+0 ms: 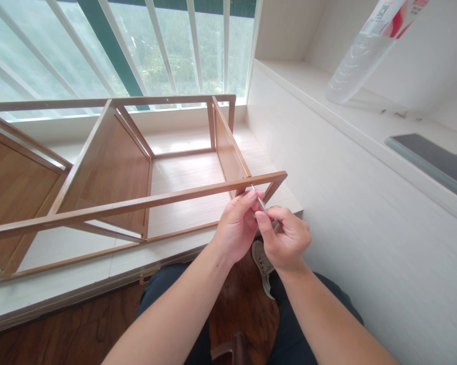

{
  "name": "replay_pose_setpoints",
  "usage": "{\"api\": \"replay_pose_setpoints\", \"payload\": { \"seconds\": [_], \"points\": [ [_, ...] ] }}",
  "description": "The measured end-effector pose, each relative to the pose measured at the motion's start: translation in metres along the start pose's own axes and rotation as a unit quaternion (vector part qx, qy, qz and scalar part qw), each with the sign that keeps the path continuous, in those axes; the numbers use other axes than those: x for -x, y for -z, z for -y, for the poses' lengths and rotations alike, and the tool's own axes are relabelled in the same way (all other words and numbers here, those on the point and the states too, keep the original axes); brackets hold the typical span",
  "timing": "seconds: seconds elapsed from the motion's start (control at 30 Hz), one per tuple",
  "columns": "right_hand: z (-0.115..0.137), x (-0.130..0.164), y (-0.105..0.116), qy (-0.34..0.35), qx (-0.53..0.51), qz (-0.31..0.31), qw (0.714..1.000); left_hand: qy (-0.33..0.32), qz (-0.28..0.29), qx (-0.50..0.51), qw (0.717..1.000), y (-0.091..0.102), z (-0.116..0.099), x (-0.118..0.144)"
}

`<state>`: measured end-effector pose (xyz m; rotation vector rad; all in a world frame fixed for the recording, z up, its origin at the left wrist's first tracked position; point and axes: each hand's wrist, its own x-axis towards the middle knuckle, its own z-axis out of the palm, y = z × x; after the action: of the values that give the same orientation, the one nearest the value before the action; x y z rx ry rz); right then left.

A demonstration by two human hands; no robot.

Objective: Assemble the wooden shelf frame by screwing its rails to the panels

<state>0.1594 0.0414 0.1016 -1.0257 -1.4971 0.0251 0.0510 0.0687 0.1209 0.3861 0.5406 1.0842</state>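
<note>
A brown wooden shelf frame [175,196] lies on its side on a pale ledge, its shelf panels standing on edge. At the frame's right end, a thin metal rod that looks like a hex key [258,197] meets the near rail beside the end panel [228,139]. My right hand [287,234] is closed, pinching the rear part of the key between thumb and fingers. Just below the rail, my left hand [236,225] is closed around the key's front part with its fingertips. The key's far tip and rear end are partly hidden.
To the right, a raised white shelf [300,83] holds a clear plastic bottle [359,63], a dark phone [433,157] and small metal pieces [400,112]. A barred window [167,50] is behind the frame. My legs and a shoe [264,266] are below.
</note>
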Motion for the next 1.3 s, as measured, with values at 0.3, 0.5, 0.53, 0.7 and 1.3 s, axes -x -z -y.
{"api": "replay_pose_setpoints", "payload": {
  "seconds": [0.3,0.5,0.53,0.7,1.3],
  "points": [
    [0.000,0.001,0.003,-0.007,-0.011,0.004,1.000,-0.011,-0.009,-0.017,1.000,-0.002,0.000,0.003],
    [-0.007,0.009,0.000,-0.025,-0.038,-0.018,0.999,-0.015,-0.009,-0.028,0.999,-0.002,0.000,0.005],
    [-0.009,0.010,-0.001,-0.031,-0.044,-0.027,0.998,-0.015,-0.006,-0.029,0.999,-0.002,0.000,0.005],
    [-0.013,0.012,-0.006,-0.044,-0.074,-0.050,0.995,-0.012,0.003,-0.029,1.000,0.000,-0.001,0.003],
    [-0.015,0.012,-0.007,0.011,-0.066,-0.056,0.996,0.024,0.021,0.034,0.999,0.000,-0.004,0.001]
  ]
}}
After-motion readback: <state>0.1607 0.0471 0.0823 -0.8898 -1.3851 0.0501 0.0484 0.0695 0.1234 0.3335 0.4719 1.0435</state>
